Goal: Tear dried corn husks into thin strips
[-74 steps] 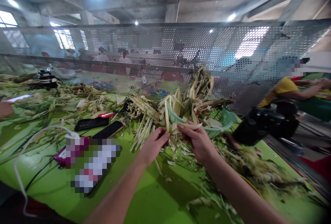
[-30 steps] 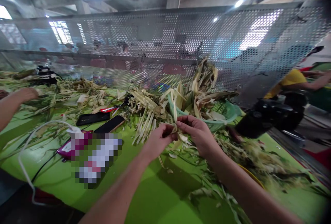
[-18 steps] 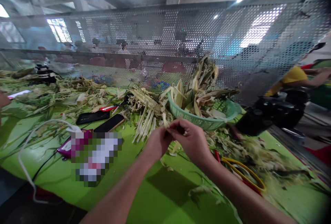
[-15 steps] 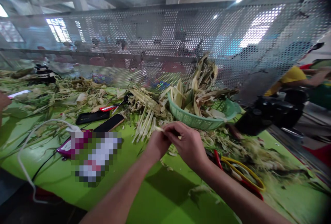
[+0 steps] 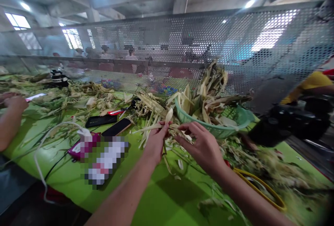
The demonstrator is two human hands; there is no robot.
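Note:
My left hand (image 5: 156,141) pinches a pale strip of corn husk (image 5: 148,127) that sticks out to the left above the green table (image 5: 161,205). My right hand (image 5: 206,146) hovers just to its right, fingers spread and curled, its fingertips touching the same bunch of husk strips (image 5: 180,135). Behind both hands stands a green plastic basket (image 5: 216,128) heaped with dry husks. Loose husk scraps lie under and around my hands.
Two dark phones (image 5: 116,127) and a white cable (image 5: 52,128) lie at left, beside a pixelated patch. Yellow-handled scissors (image 5: 261,191) rest at right. A black device (image 5: 289,123) sits far right. A perforated metal screen (image 5: 167,55) backs the table. Another person's arm (image 5: 9,118) is at left.
My hands have drawn apart: the left now pulls a husk strip out to the left while the right has opened its fingers. The view shifted slightly right.

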